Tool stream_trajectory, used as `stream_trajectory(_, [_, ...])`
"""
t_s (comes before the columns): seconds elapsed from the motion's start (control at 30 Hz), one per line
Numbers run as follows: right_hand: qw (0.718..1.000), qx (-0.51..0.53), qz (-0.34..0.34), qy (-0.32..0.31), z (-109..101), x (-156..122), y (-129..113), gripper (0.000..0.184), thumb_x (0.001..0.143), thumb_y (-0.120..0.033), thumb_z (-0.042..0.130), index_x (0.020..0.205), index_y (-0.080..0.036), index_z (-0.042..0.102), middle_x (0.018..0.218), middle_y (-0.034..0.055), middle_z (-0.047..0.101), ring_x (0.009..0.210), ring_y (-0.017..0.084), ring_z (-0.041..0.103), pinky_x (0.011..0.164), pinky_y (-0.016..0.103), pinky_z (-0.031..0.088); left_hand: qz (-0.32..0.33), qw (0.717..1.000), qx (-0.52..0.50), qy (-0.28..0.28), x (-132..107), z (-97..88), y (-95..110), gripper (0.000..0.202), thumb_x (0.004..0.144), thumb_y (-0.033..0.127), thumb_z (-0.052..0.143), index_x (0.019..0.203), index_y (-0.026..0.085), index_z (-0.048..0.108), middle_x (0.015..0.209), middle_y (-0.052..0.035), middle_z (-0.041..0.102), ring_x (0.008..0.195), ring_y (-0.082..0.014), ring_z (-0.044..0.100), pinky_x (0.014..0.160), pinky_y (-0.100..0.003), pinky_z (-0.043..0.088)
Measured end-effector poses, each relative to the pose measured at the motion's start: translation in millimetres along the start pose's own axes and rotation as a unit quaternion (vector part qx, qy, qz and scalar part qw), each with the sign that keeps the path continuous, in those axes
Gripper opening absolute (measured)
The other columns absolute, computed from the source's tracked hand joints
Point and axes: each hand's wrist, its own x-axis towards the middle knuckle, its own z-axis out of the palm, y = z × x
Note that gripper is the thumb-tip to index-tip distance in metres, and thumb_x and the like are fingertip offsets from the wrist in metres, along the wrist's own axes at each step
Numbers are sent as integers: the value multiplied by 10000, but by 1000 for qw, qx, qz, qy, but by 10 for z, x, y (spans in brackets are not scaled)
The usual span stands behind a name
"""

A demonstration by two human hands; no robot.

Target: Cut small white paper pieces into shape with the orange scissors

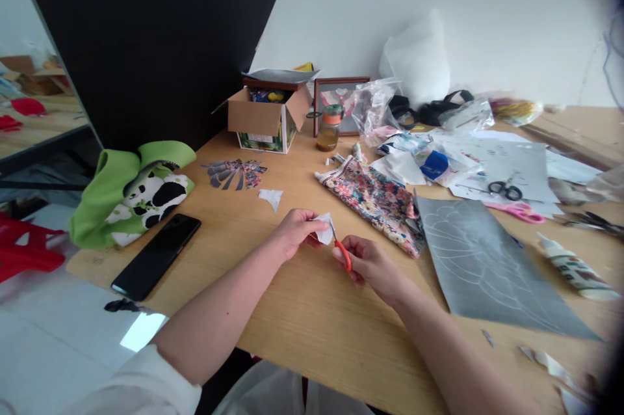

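The person's left hand [295,233] pinches a small white scrap [324,235] between thumb and fingers, closed narrowly on its left part. The thumb lies across the near face; the other fingers curl behind and below, partly hidden. The rest of the scrap sticks out past the fingertips, to the right, above the table [297,317].

The right hand [370,265] grips the orange handle of the scissors [343,255], fingers curled around it; which fingers pass through the loops, one cannot tell. The blades point up and away, at the scrap's right edge, just beside the left fingertips. How far the blades are parted is too small to tell.

Beyond the left hand a second white piece [271,199] lies flat on the table, and farther off are the grey and flowered cutouts [234,174]. Flowered cloth [373,203] lies beyond the right hand, with a grey sheet [492,265] to its right, marked with pale curved lines. A phone [156,255] rests at the left.
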Motion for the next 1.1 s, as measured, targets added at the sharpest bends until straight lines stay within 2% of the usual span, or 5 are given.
stream_trajectory(0.47, [1000,14,5,-22,7,-15,-18,531,665,-670,715,715,-191,492,579,-55,457,450,72,409,404,198,335,-11,1000,11,-10,-19,15,13,98,630,179,711,667,112,651,597,-30,632,503,-105,561,473,-213,421])
stream_trajectory(0.67, [1000,6,-3,-23,-11,-9,16,515,691,-660,701,708,-195,480,553,-62,446,437,70,392,400,196,308,-6,1000,13,-10,-14,13,13,99,625,183,704,667,108,654,602,-35,638,506,-108,563,462,-212,424])
stream_trajectory(1.1, [1000,7,-12,-14,-7,9,5,488,649,-607,750,710,-186,511,578,-63,443,442,70,394,388,203,315,-6,1000,9,-7,-10,1,8,105,623,178,713,669,105,653,602,-35,639,505,-107,566,461,-208,428])
